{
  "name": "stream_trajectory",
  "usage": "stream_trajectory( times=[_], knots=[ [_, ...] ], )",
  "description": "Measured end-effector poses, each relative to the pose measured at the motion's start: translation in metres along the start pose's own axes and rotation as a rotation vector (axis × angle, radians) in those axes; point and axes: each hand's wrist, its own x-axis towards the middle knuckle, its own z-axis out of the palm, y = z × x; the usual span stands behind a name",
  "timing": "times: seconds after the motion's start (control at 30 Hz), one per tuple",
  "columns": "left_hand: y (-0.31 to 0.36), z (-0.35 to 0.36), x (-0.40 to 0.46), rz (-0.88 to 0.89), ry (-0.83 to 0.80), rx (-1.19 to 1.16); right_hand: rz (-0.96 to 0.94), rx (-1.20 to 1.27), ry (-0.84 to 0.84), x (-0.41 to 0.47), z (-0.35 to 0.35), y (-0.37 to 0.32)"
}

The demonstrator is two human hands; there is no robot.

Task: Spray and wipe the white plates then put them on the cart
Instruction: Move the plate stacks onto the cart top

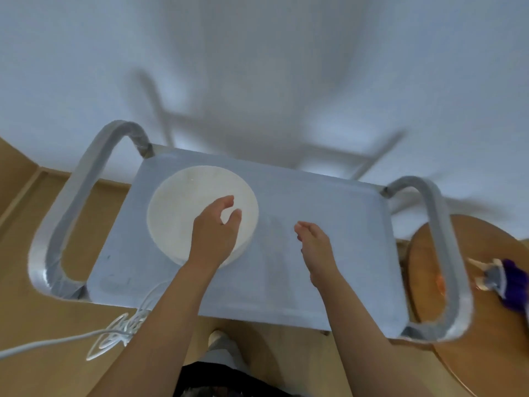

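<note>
I hover my left hand (215, 227) and right hand (313, 242), both relaxed and holding nothing, over the round white ceramic plate (183, 207) at centre-left, flat on the grey metal cart (315, 196) for stability.

You see a soft, bluish, rather dim picture, and all of it is a bit blurry. The far wall (257, 53) has smeared gray shadows. The edges bend, so the cart (315, 282) handles curve. The plate (183, 207) looks pale with no glare. The purple thing (515, 279) at the right is too fuzzy to tell.
</note>
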Motion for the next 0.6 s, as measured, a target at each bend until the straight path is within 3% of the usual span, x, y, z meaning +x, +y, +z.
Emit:
stream_trajectory(
  times=[0.17,0.33,0.6],
  knots=[
    [0.043,0.067,-0.058,0.204,-0.18,0.132,-0.141,-0.366,0.126,-0.049,-0.094,0.041],
    [0.086,0.149,-0.141,0.381,-0.454,0.341,-0.154,-0.682,0.314,-0.109,-0.204,0.092],
    [0.149,0.273,-0.272,0.628,-0.694,0.499,0.069,-0.727,0.512,-0.193,-0.363,0.172]
  ],
)
